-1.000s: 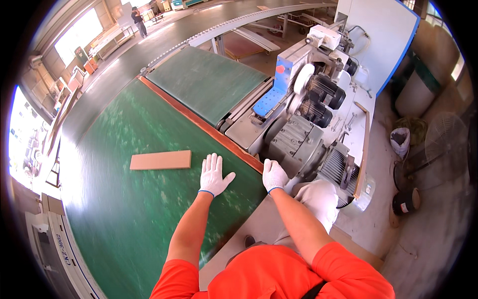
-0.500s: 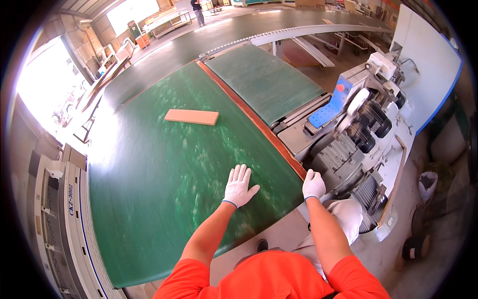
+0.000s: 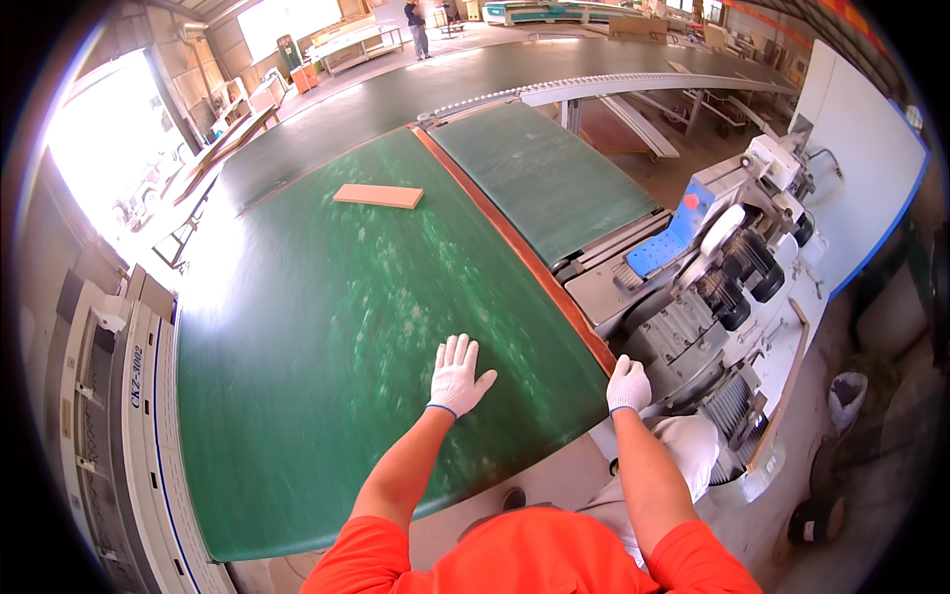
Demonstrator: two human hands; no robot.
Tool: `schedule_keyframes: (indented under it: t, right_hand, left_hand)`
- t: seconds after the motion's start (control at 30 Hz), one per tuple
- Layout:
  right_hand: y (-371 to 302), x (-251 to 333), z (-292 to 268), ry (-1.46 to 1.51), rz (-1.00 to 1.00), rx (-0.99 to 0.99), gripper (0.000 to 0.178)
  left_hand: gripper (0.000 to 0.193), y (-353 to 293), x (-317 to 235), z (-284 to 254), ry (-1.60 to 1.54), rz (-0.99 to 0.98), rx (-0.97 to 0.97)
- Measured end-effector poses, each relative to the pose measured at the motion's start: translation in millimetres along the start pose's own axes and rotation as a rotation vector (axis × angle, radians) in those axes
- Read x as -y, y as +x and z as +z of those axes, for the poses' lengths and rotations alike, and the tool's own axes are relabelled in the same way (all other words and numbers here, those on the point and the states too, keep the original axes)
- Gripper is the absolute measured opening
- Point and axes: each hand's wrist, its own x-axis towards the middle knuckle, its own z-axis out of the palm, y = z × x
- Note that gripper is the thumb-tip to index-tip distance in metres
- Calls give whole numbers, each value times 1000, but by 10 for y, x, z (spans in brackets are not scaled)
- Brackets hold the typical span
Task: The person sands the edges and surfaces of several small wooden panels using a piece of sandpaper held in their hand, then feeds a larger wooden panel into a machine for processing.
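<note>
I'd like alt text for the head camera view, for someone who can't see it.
A person in an orange shirt rests a white-gloved left hand flat on a wide green conveyor belt, the gloved right hand at its orange edge beside grey motors. A flat wooden board lies farther along the belt.

A wide conveyor belt (image 3: 327,327) is stretching away in front of the person. The left hand (image 3: 458,376) is lying flat on the belt near its close edge, fingers (image 3: 457,348) spread and pointing away. The right hand (image 3: 627,385) is resting to the right of it, at the belt's right border, where a narrow strip (image 3: 515,247) is running along the side. A wooden board (image 3: 378,196) is lying far ahead on the belt, well apart from both hands. A machine with motors (image 3: 737,272) is standing to the right of the belt. A second belt (image 3: 544,178) is lying beyond the strip, behind the machine. A cabinet (image 3: 109,396) is standing along the belt's left side.
</note>
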Motion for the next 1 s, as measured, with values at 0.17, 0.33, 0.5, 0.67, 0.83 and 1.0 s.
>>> schedule_keyframes:
  t: [0.17, 0.33, 0.5, 0.67, 0.83, 1.0]
  right_hand:
    - [-12, -5, 5, 1, -16, -3, 55]
    - [-3, -4, 11, -1, -9, -8, 55]
    - [9, -20, 26, 1, -16, -11, 53]
    - [12, -27, 26, 0, -24, -8, 53]
    - [-1, -14, 0, 17, -16, 6, 54]
    - [10, -21, 4, 13, -4, 14, 54]
  left_hand:
    - [75, 9, 110, 17, 16, -25, -40]
    - [73, 9, 142, 11, 15, -36, -67]
    - [76, -20, 169, 21, 20, -45, -63]
    - [74, -53, 175, 24, 19, -56, -74]
    - [73, -68, 178, 22, 20, -63, -74]
    - [73, -70, 187, 28, 24, -63, -82]
